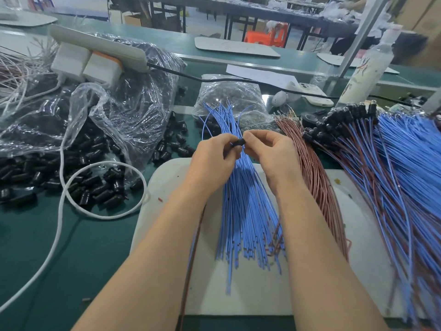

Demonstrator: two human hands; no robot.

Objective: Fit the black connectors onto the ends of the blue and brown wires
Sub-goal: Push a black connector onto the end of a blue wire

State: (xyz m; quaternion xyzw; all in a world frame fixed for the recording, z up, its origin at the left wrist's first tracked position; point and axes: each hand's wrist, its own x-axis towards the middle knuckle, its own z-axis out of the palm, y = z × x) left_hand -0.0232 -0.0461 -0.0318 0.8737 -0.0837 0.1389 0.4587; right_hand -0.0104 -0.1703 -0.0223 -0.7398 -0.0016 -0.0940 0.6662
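Head view — single frame.

Left grip: fingers curled, thumb and forefinger pinching a black connector at its left end. Right grip: fingers curled, thumb and forefinger pinching the same connector at its right end. Whether a wire end sits between the right fingertips cannot be told. The connector is held in the air above the upper part of the blue wires.

The blue wires lie fanned on a white board, cut ends toward the person. The brown wires lie just beside them on the right, touching at the lower ends. A thin wire pair runs down from beneath the left forearm along the board's left edge; its upper end is hidden.

Far right: a heap of finished wires, blue and brown together, with black connectors on their far ends.

Left of the board, on the green counter: loose connectors spilling from a clear plastic bag, with a white cable looped across them. A smaller sealed bag lies behind the blue wires.

Further back — a power strip with white plugs, a phone and a pale bottle.
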